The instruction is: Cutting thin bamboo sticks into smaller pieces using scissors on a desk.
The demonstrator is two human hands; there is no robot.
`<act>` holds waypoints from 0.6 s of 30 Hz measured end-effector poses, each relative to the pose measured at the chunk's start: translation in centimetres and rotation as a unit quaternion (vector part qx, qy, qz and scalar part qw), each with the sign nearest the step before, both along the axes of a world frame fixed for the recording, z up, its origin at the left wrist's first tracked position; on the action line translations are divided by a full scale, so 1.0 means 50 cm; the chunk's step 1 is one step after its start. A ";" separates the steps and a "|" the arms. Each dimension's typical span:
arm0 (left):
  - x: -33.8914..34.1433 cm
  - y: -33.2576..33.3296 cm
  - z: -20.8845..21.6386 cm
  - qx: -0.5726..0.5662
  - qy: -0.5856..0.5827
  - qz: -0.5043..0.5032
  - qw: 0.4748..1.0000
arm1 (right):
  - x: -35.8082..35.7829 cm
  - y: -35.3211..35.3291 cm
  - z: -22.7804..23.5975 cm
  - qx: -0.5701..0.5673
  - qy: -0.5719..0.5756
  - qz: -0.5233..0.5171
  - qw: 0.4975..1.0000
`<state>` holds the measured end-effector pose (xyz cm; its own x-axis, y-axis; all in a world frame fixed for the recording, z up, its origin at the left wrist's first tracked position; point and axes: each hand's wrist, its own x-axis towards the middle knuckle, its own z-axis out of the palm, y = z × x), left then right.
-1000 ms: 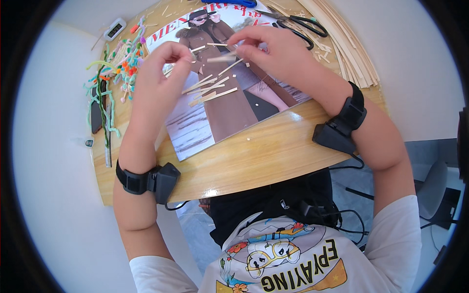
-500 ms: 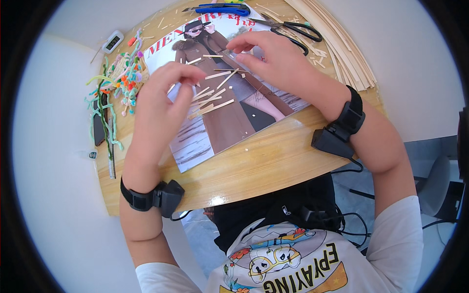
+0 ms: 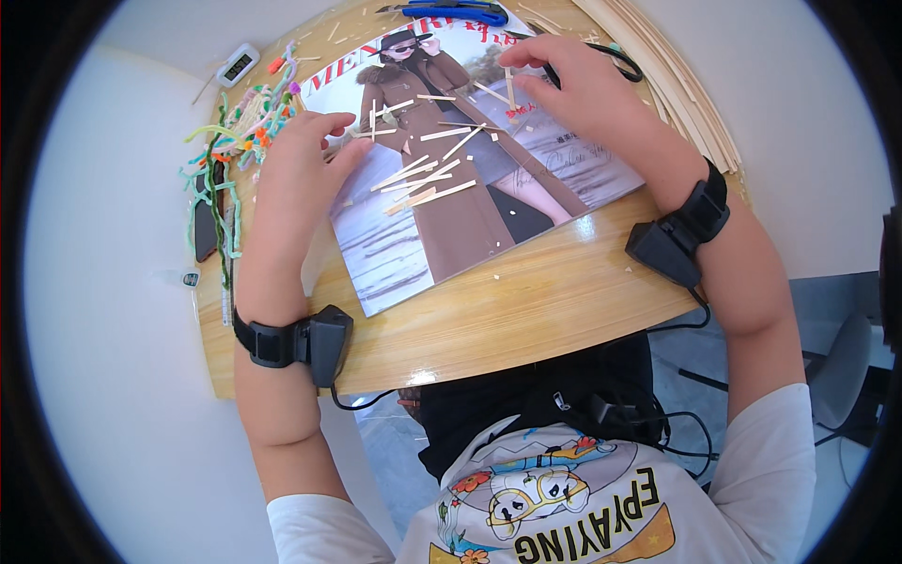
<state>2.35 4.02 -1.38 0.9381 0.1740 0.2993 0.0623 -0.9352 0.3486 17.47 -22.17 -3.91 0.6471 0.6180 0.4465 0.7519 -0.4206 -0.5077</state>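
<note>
Wooden strips, short and pale, are scattered over a glossy magazine that lies aslant on the table. Above the magazine's left edge hovers my left hand, thumb and fingers apart and nothing visible between them. A few strips rest just beside its fingertips. My right hand is over the upper right corner of the magazine, its index finger and thumb parted. Close to its fingertips is a thin strip, which I cannot tell is touched. Behind that hand are scissors, mostly hidden except for a black handle.
A blue utility knife lies at the far edge. Long wooden strips are stacked at the right. At the left are colourful fuzzy craft stems, a dark phone and a small digital clock. A wooden table curves toward me.
My right hand has shifted right, covering most of the scissors and leaving strips visible at its fingertips. My left hand has drawn away from the magazine's middle, uncovering strips. The view has also shifted slightly.
</note>
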 end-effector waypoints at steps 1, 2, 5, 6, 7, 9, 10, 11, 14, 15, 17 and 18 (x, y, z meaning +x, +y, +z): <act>0.001 -0.003 -0.002 0.022 -0.007 -0.010 1.000 | 0.001 -0.001 -0.004 0.004 -0.006 0.011 1.000; 0.003 -0.004 -0.006 0.044 -0.014 -0.020 0.999 | 0.002 -0.001 -0.008 0.008 -0.012 0.022 1.000; 0.012 0.005 -0.016 0.009 0.021 -0.018 1.000 | 0.000 0.003 -0.010 0.011 -0.041 0.039 0.998; 0.014 0.006 -0.016 0.009 0.019 -0.018 1.000 | -0.002 0.006 -0.006 0.010 -0.043 0.038 0.998; 0.013 0.007 -0.016 -0.008 0.032 -0.006 0.999 | -0.007 0.010 0.000 -0.032 -0.005 0.029 0.999; 0.012 0.000 -0.012 -0.025 0.044 0.003 0.999 | -0.005 0.007 0.001 -0.075 0.031 0.018 0.997; 0.010 -0.006 -0.007 -0.034 0.042 0.007 0.998 | 0.002 0.007 -0.009 -0.087 0.008 0.032 0.996; 0.009 -0.010 -0.002 -0.043 0.042 0.010 0.998 | 0.004 0.007 -0.013 -0.099 -0.015 0.047 0.994; -0.007 0.002 0.009 -0.021 0.016 0.044 0.999 | 0.003 0.003 -0.012 -0.123 -0.002 0.062 0.990; -0.017 0.011 0.014 -0.020 0.016 0.045 0.999 | -0.001 0.002 -0.010 -0.122 -0.002 0.063 0.991; -0.036 0.026 0.025 0.056 0.074 0.038 0.995 | -0.009 0.002 -0.007 -0.112 -0.019 0.080 0.990; -0.035 0.025 0.028 0.057 0.074 0.039 0.995 | -0.010 0.003 -0.009 -0.111 -0.019 0.081 0.990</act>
<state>0.59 5.27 0.00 0.9584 0.2214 0.1801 0.1795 -0.9582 0.2227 16.96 -22.01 -4.37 0.5170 0.7981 0.3094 0.8352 -0.3912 -0.3865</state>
